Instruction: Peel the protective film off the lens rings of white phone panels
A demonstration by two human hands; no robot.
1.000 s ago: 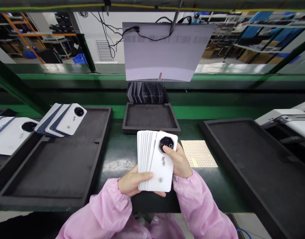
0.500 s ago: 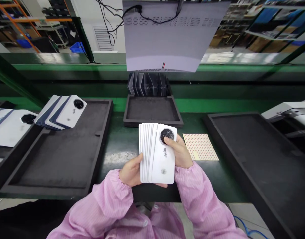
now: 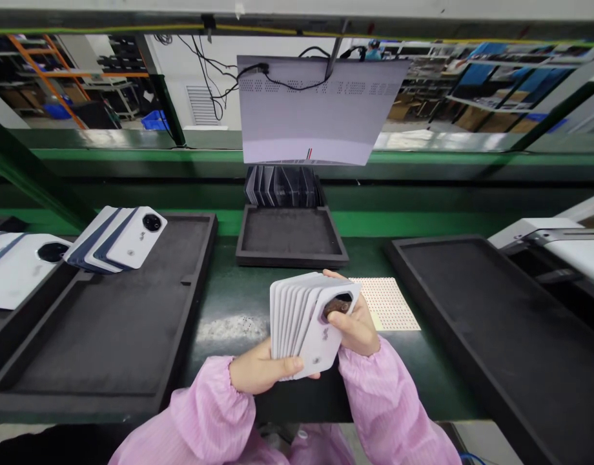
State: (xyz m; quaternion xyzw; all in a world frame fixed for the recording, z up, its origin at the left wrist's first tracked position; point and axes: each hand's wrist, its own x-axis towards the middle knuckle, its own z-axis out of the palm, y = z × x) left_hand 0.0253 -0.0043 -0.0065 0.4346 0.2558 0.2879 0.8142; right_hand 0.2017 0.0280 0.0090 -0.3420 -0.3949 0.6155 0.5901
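Left hand (image 3: 261, 371) pinched the fanned white panels (image 3: 290, 316) at their near end; right hand (image 3: 359, 330) pinched the far-right corner, probably so edges splayed apart above the desk (image 3: 229, 332); grip underneath mostly hidden.

Bright light leaves glare on the green worktop (image 3: 229, 328), and edges look stretched.

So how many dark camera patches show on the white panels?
3: one dark patch on the fanned panels held by the left hand and right hand; one on the stack at the left tray; one on the far-left panels. Others may be hidden beneath overlapping panels.
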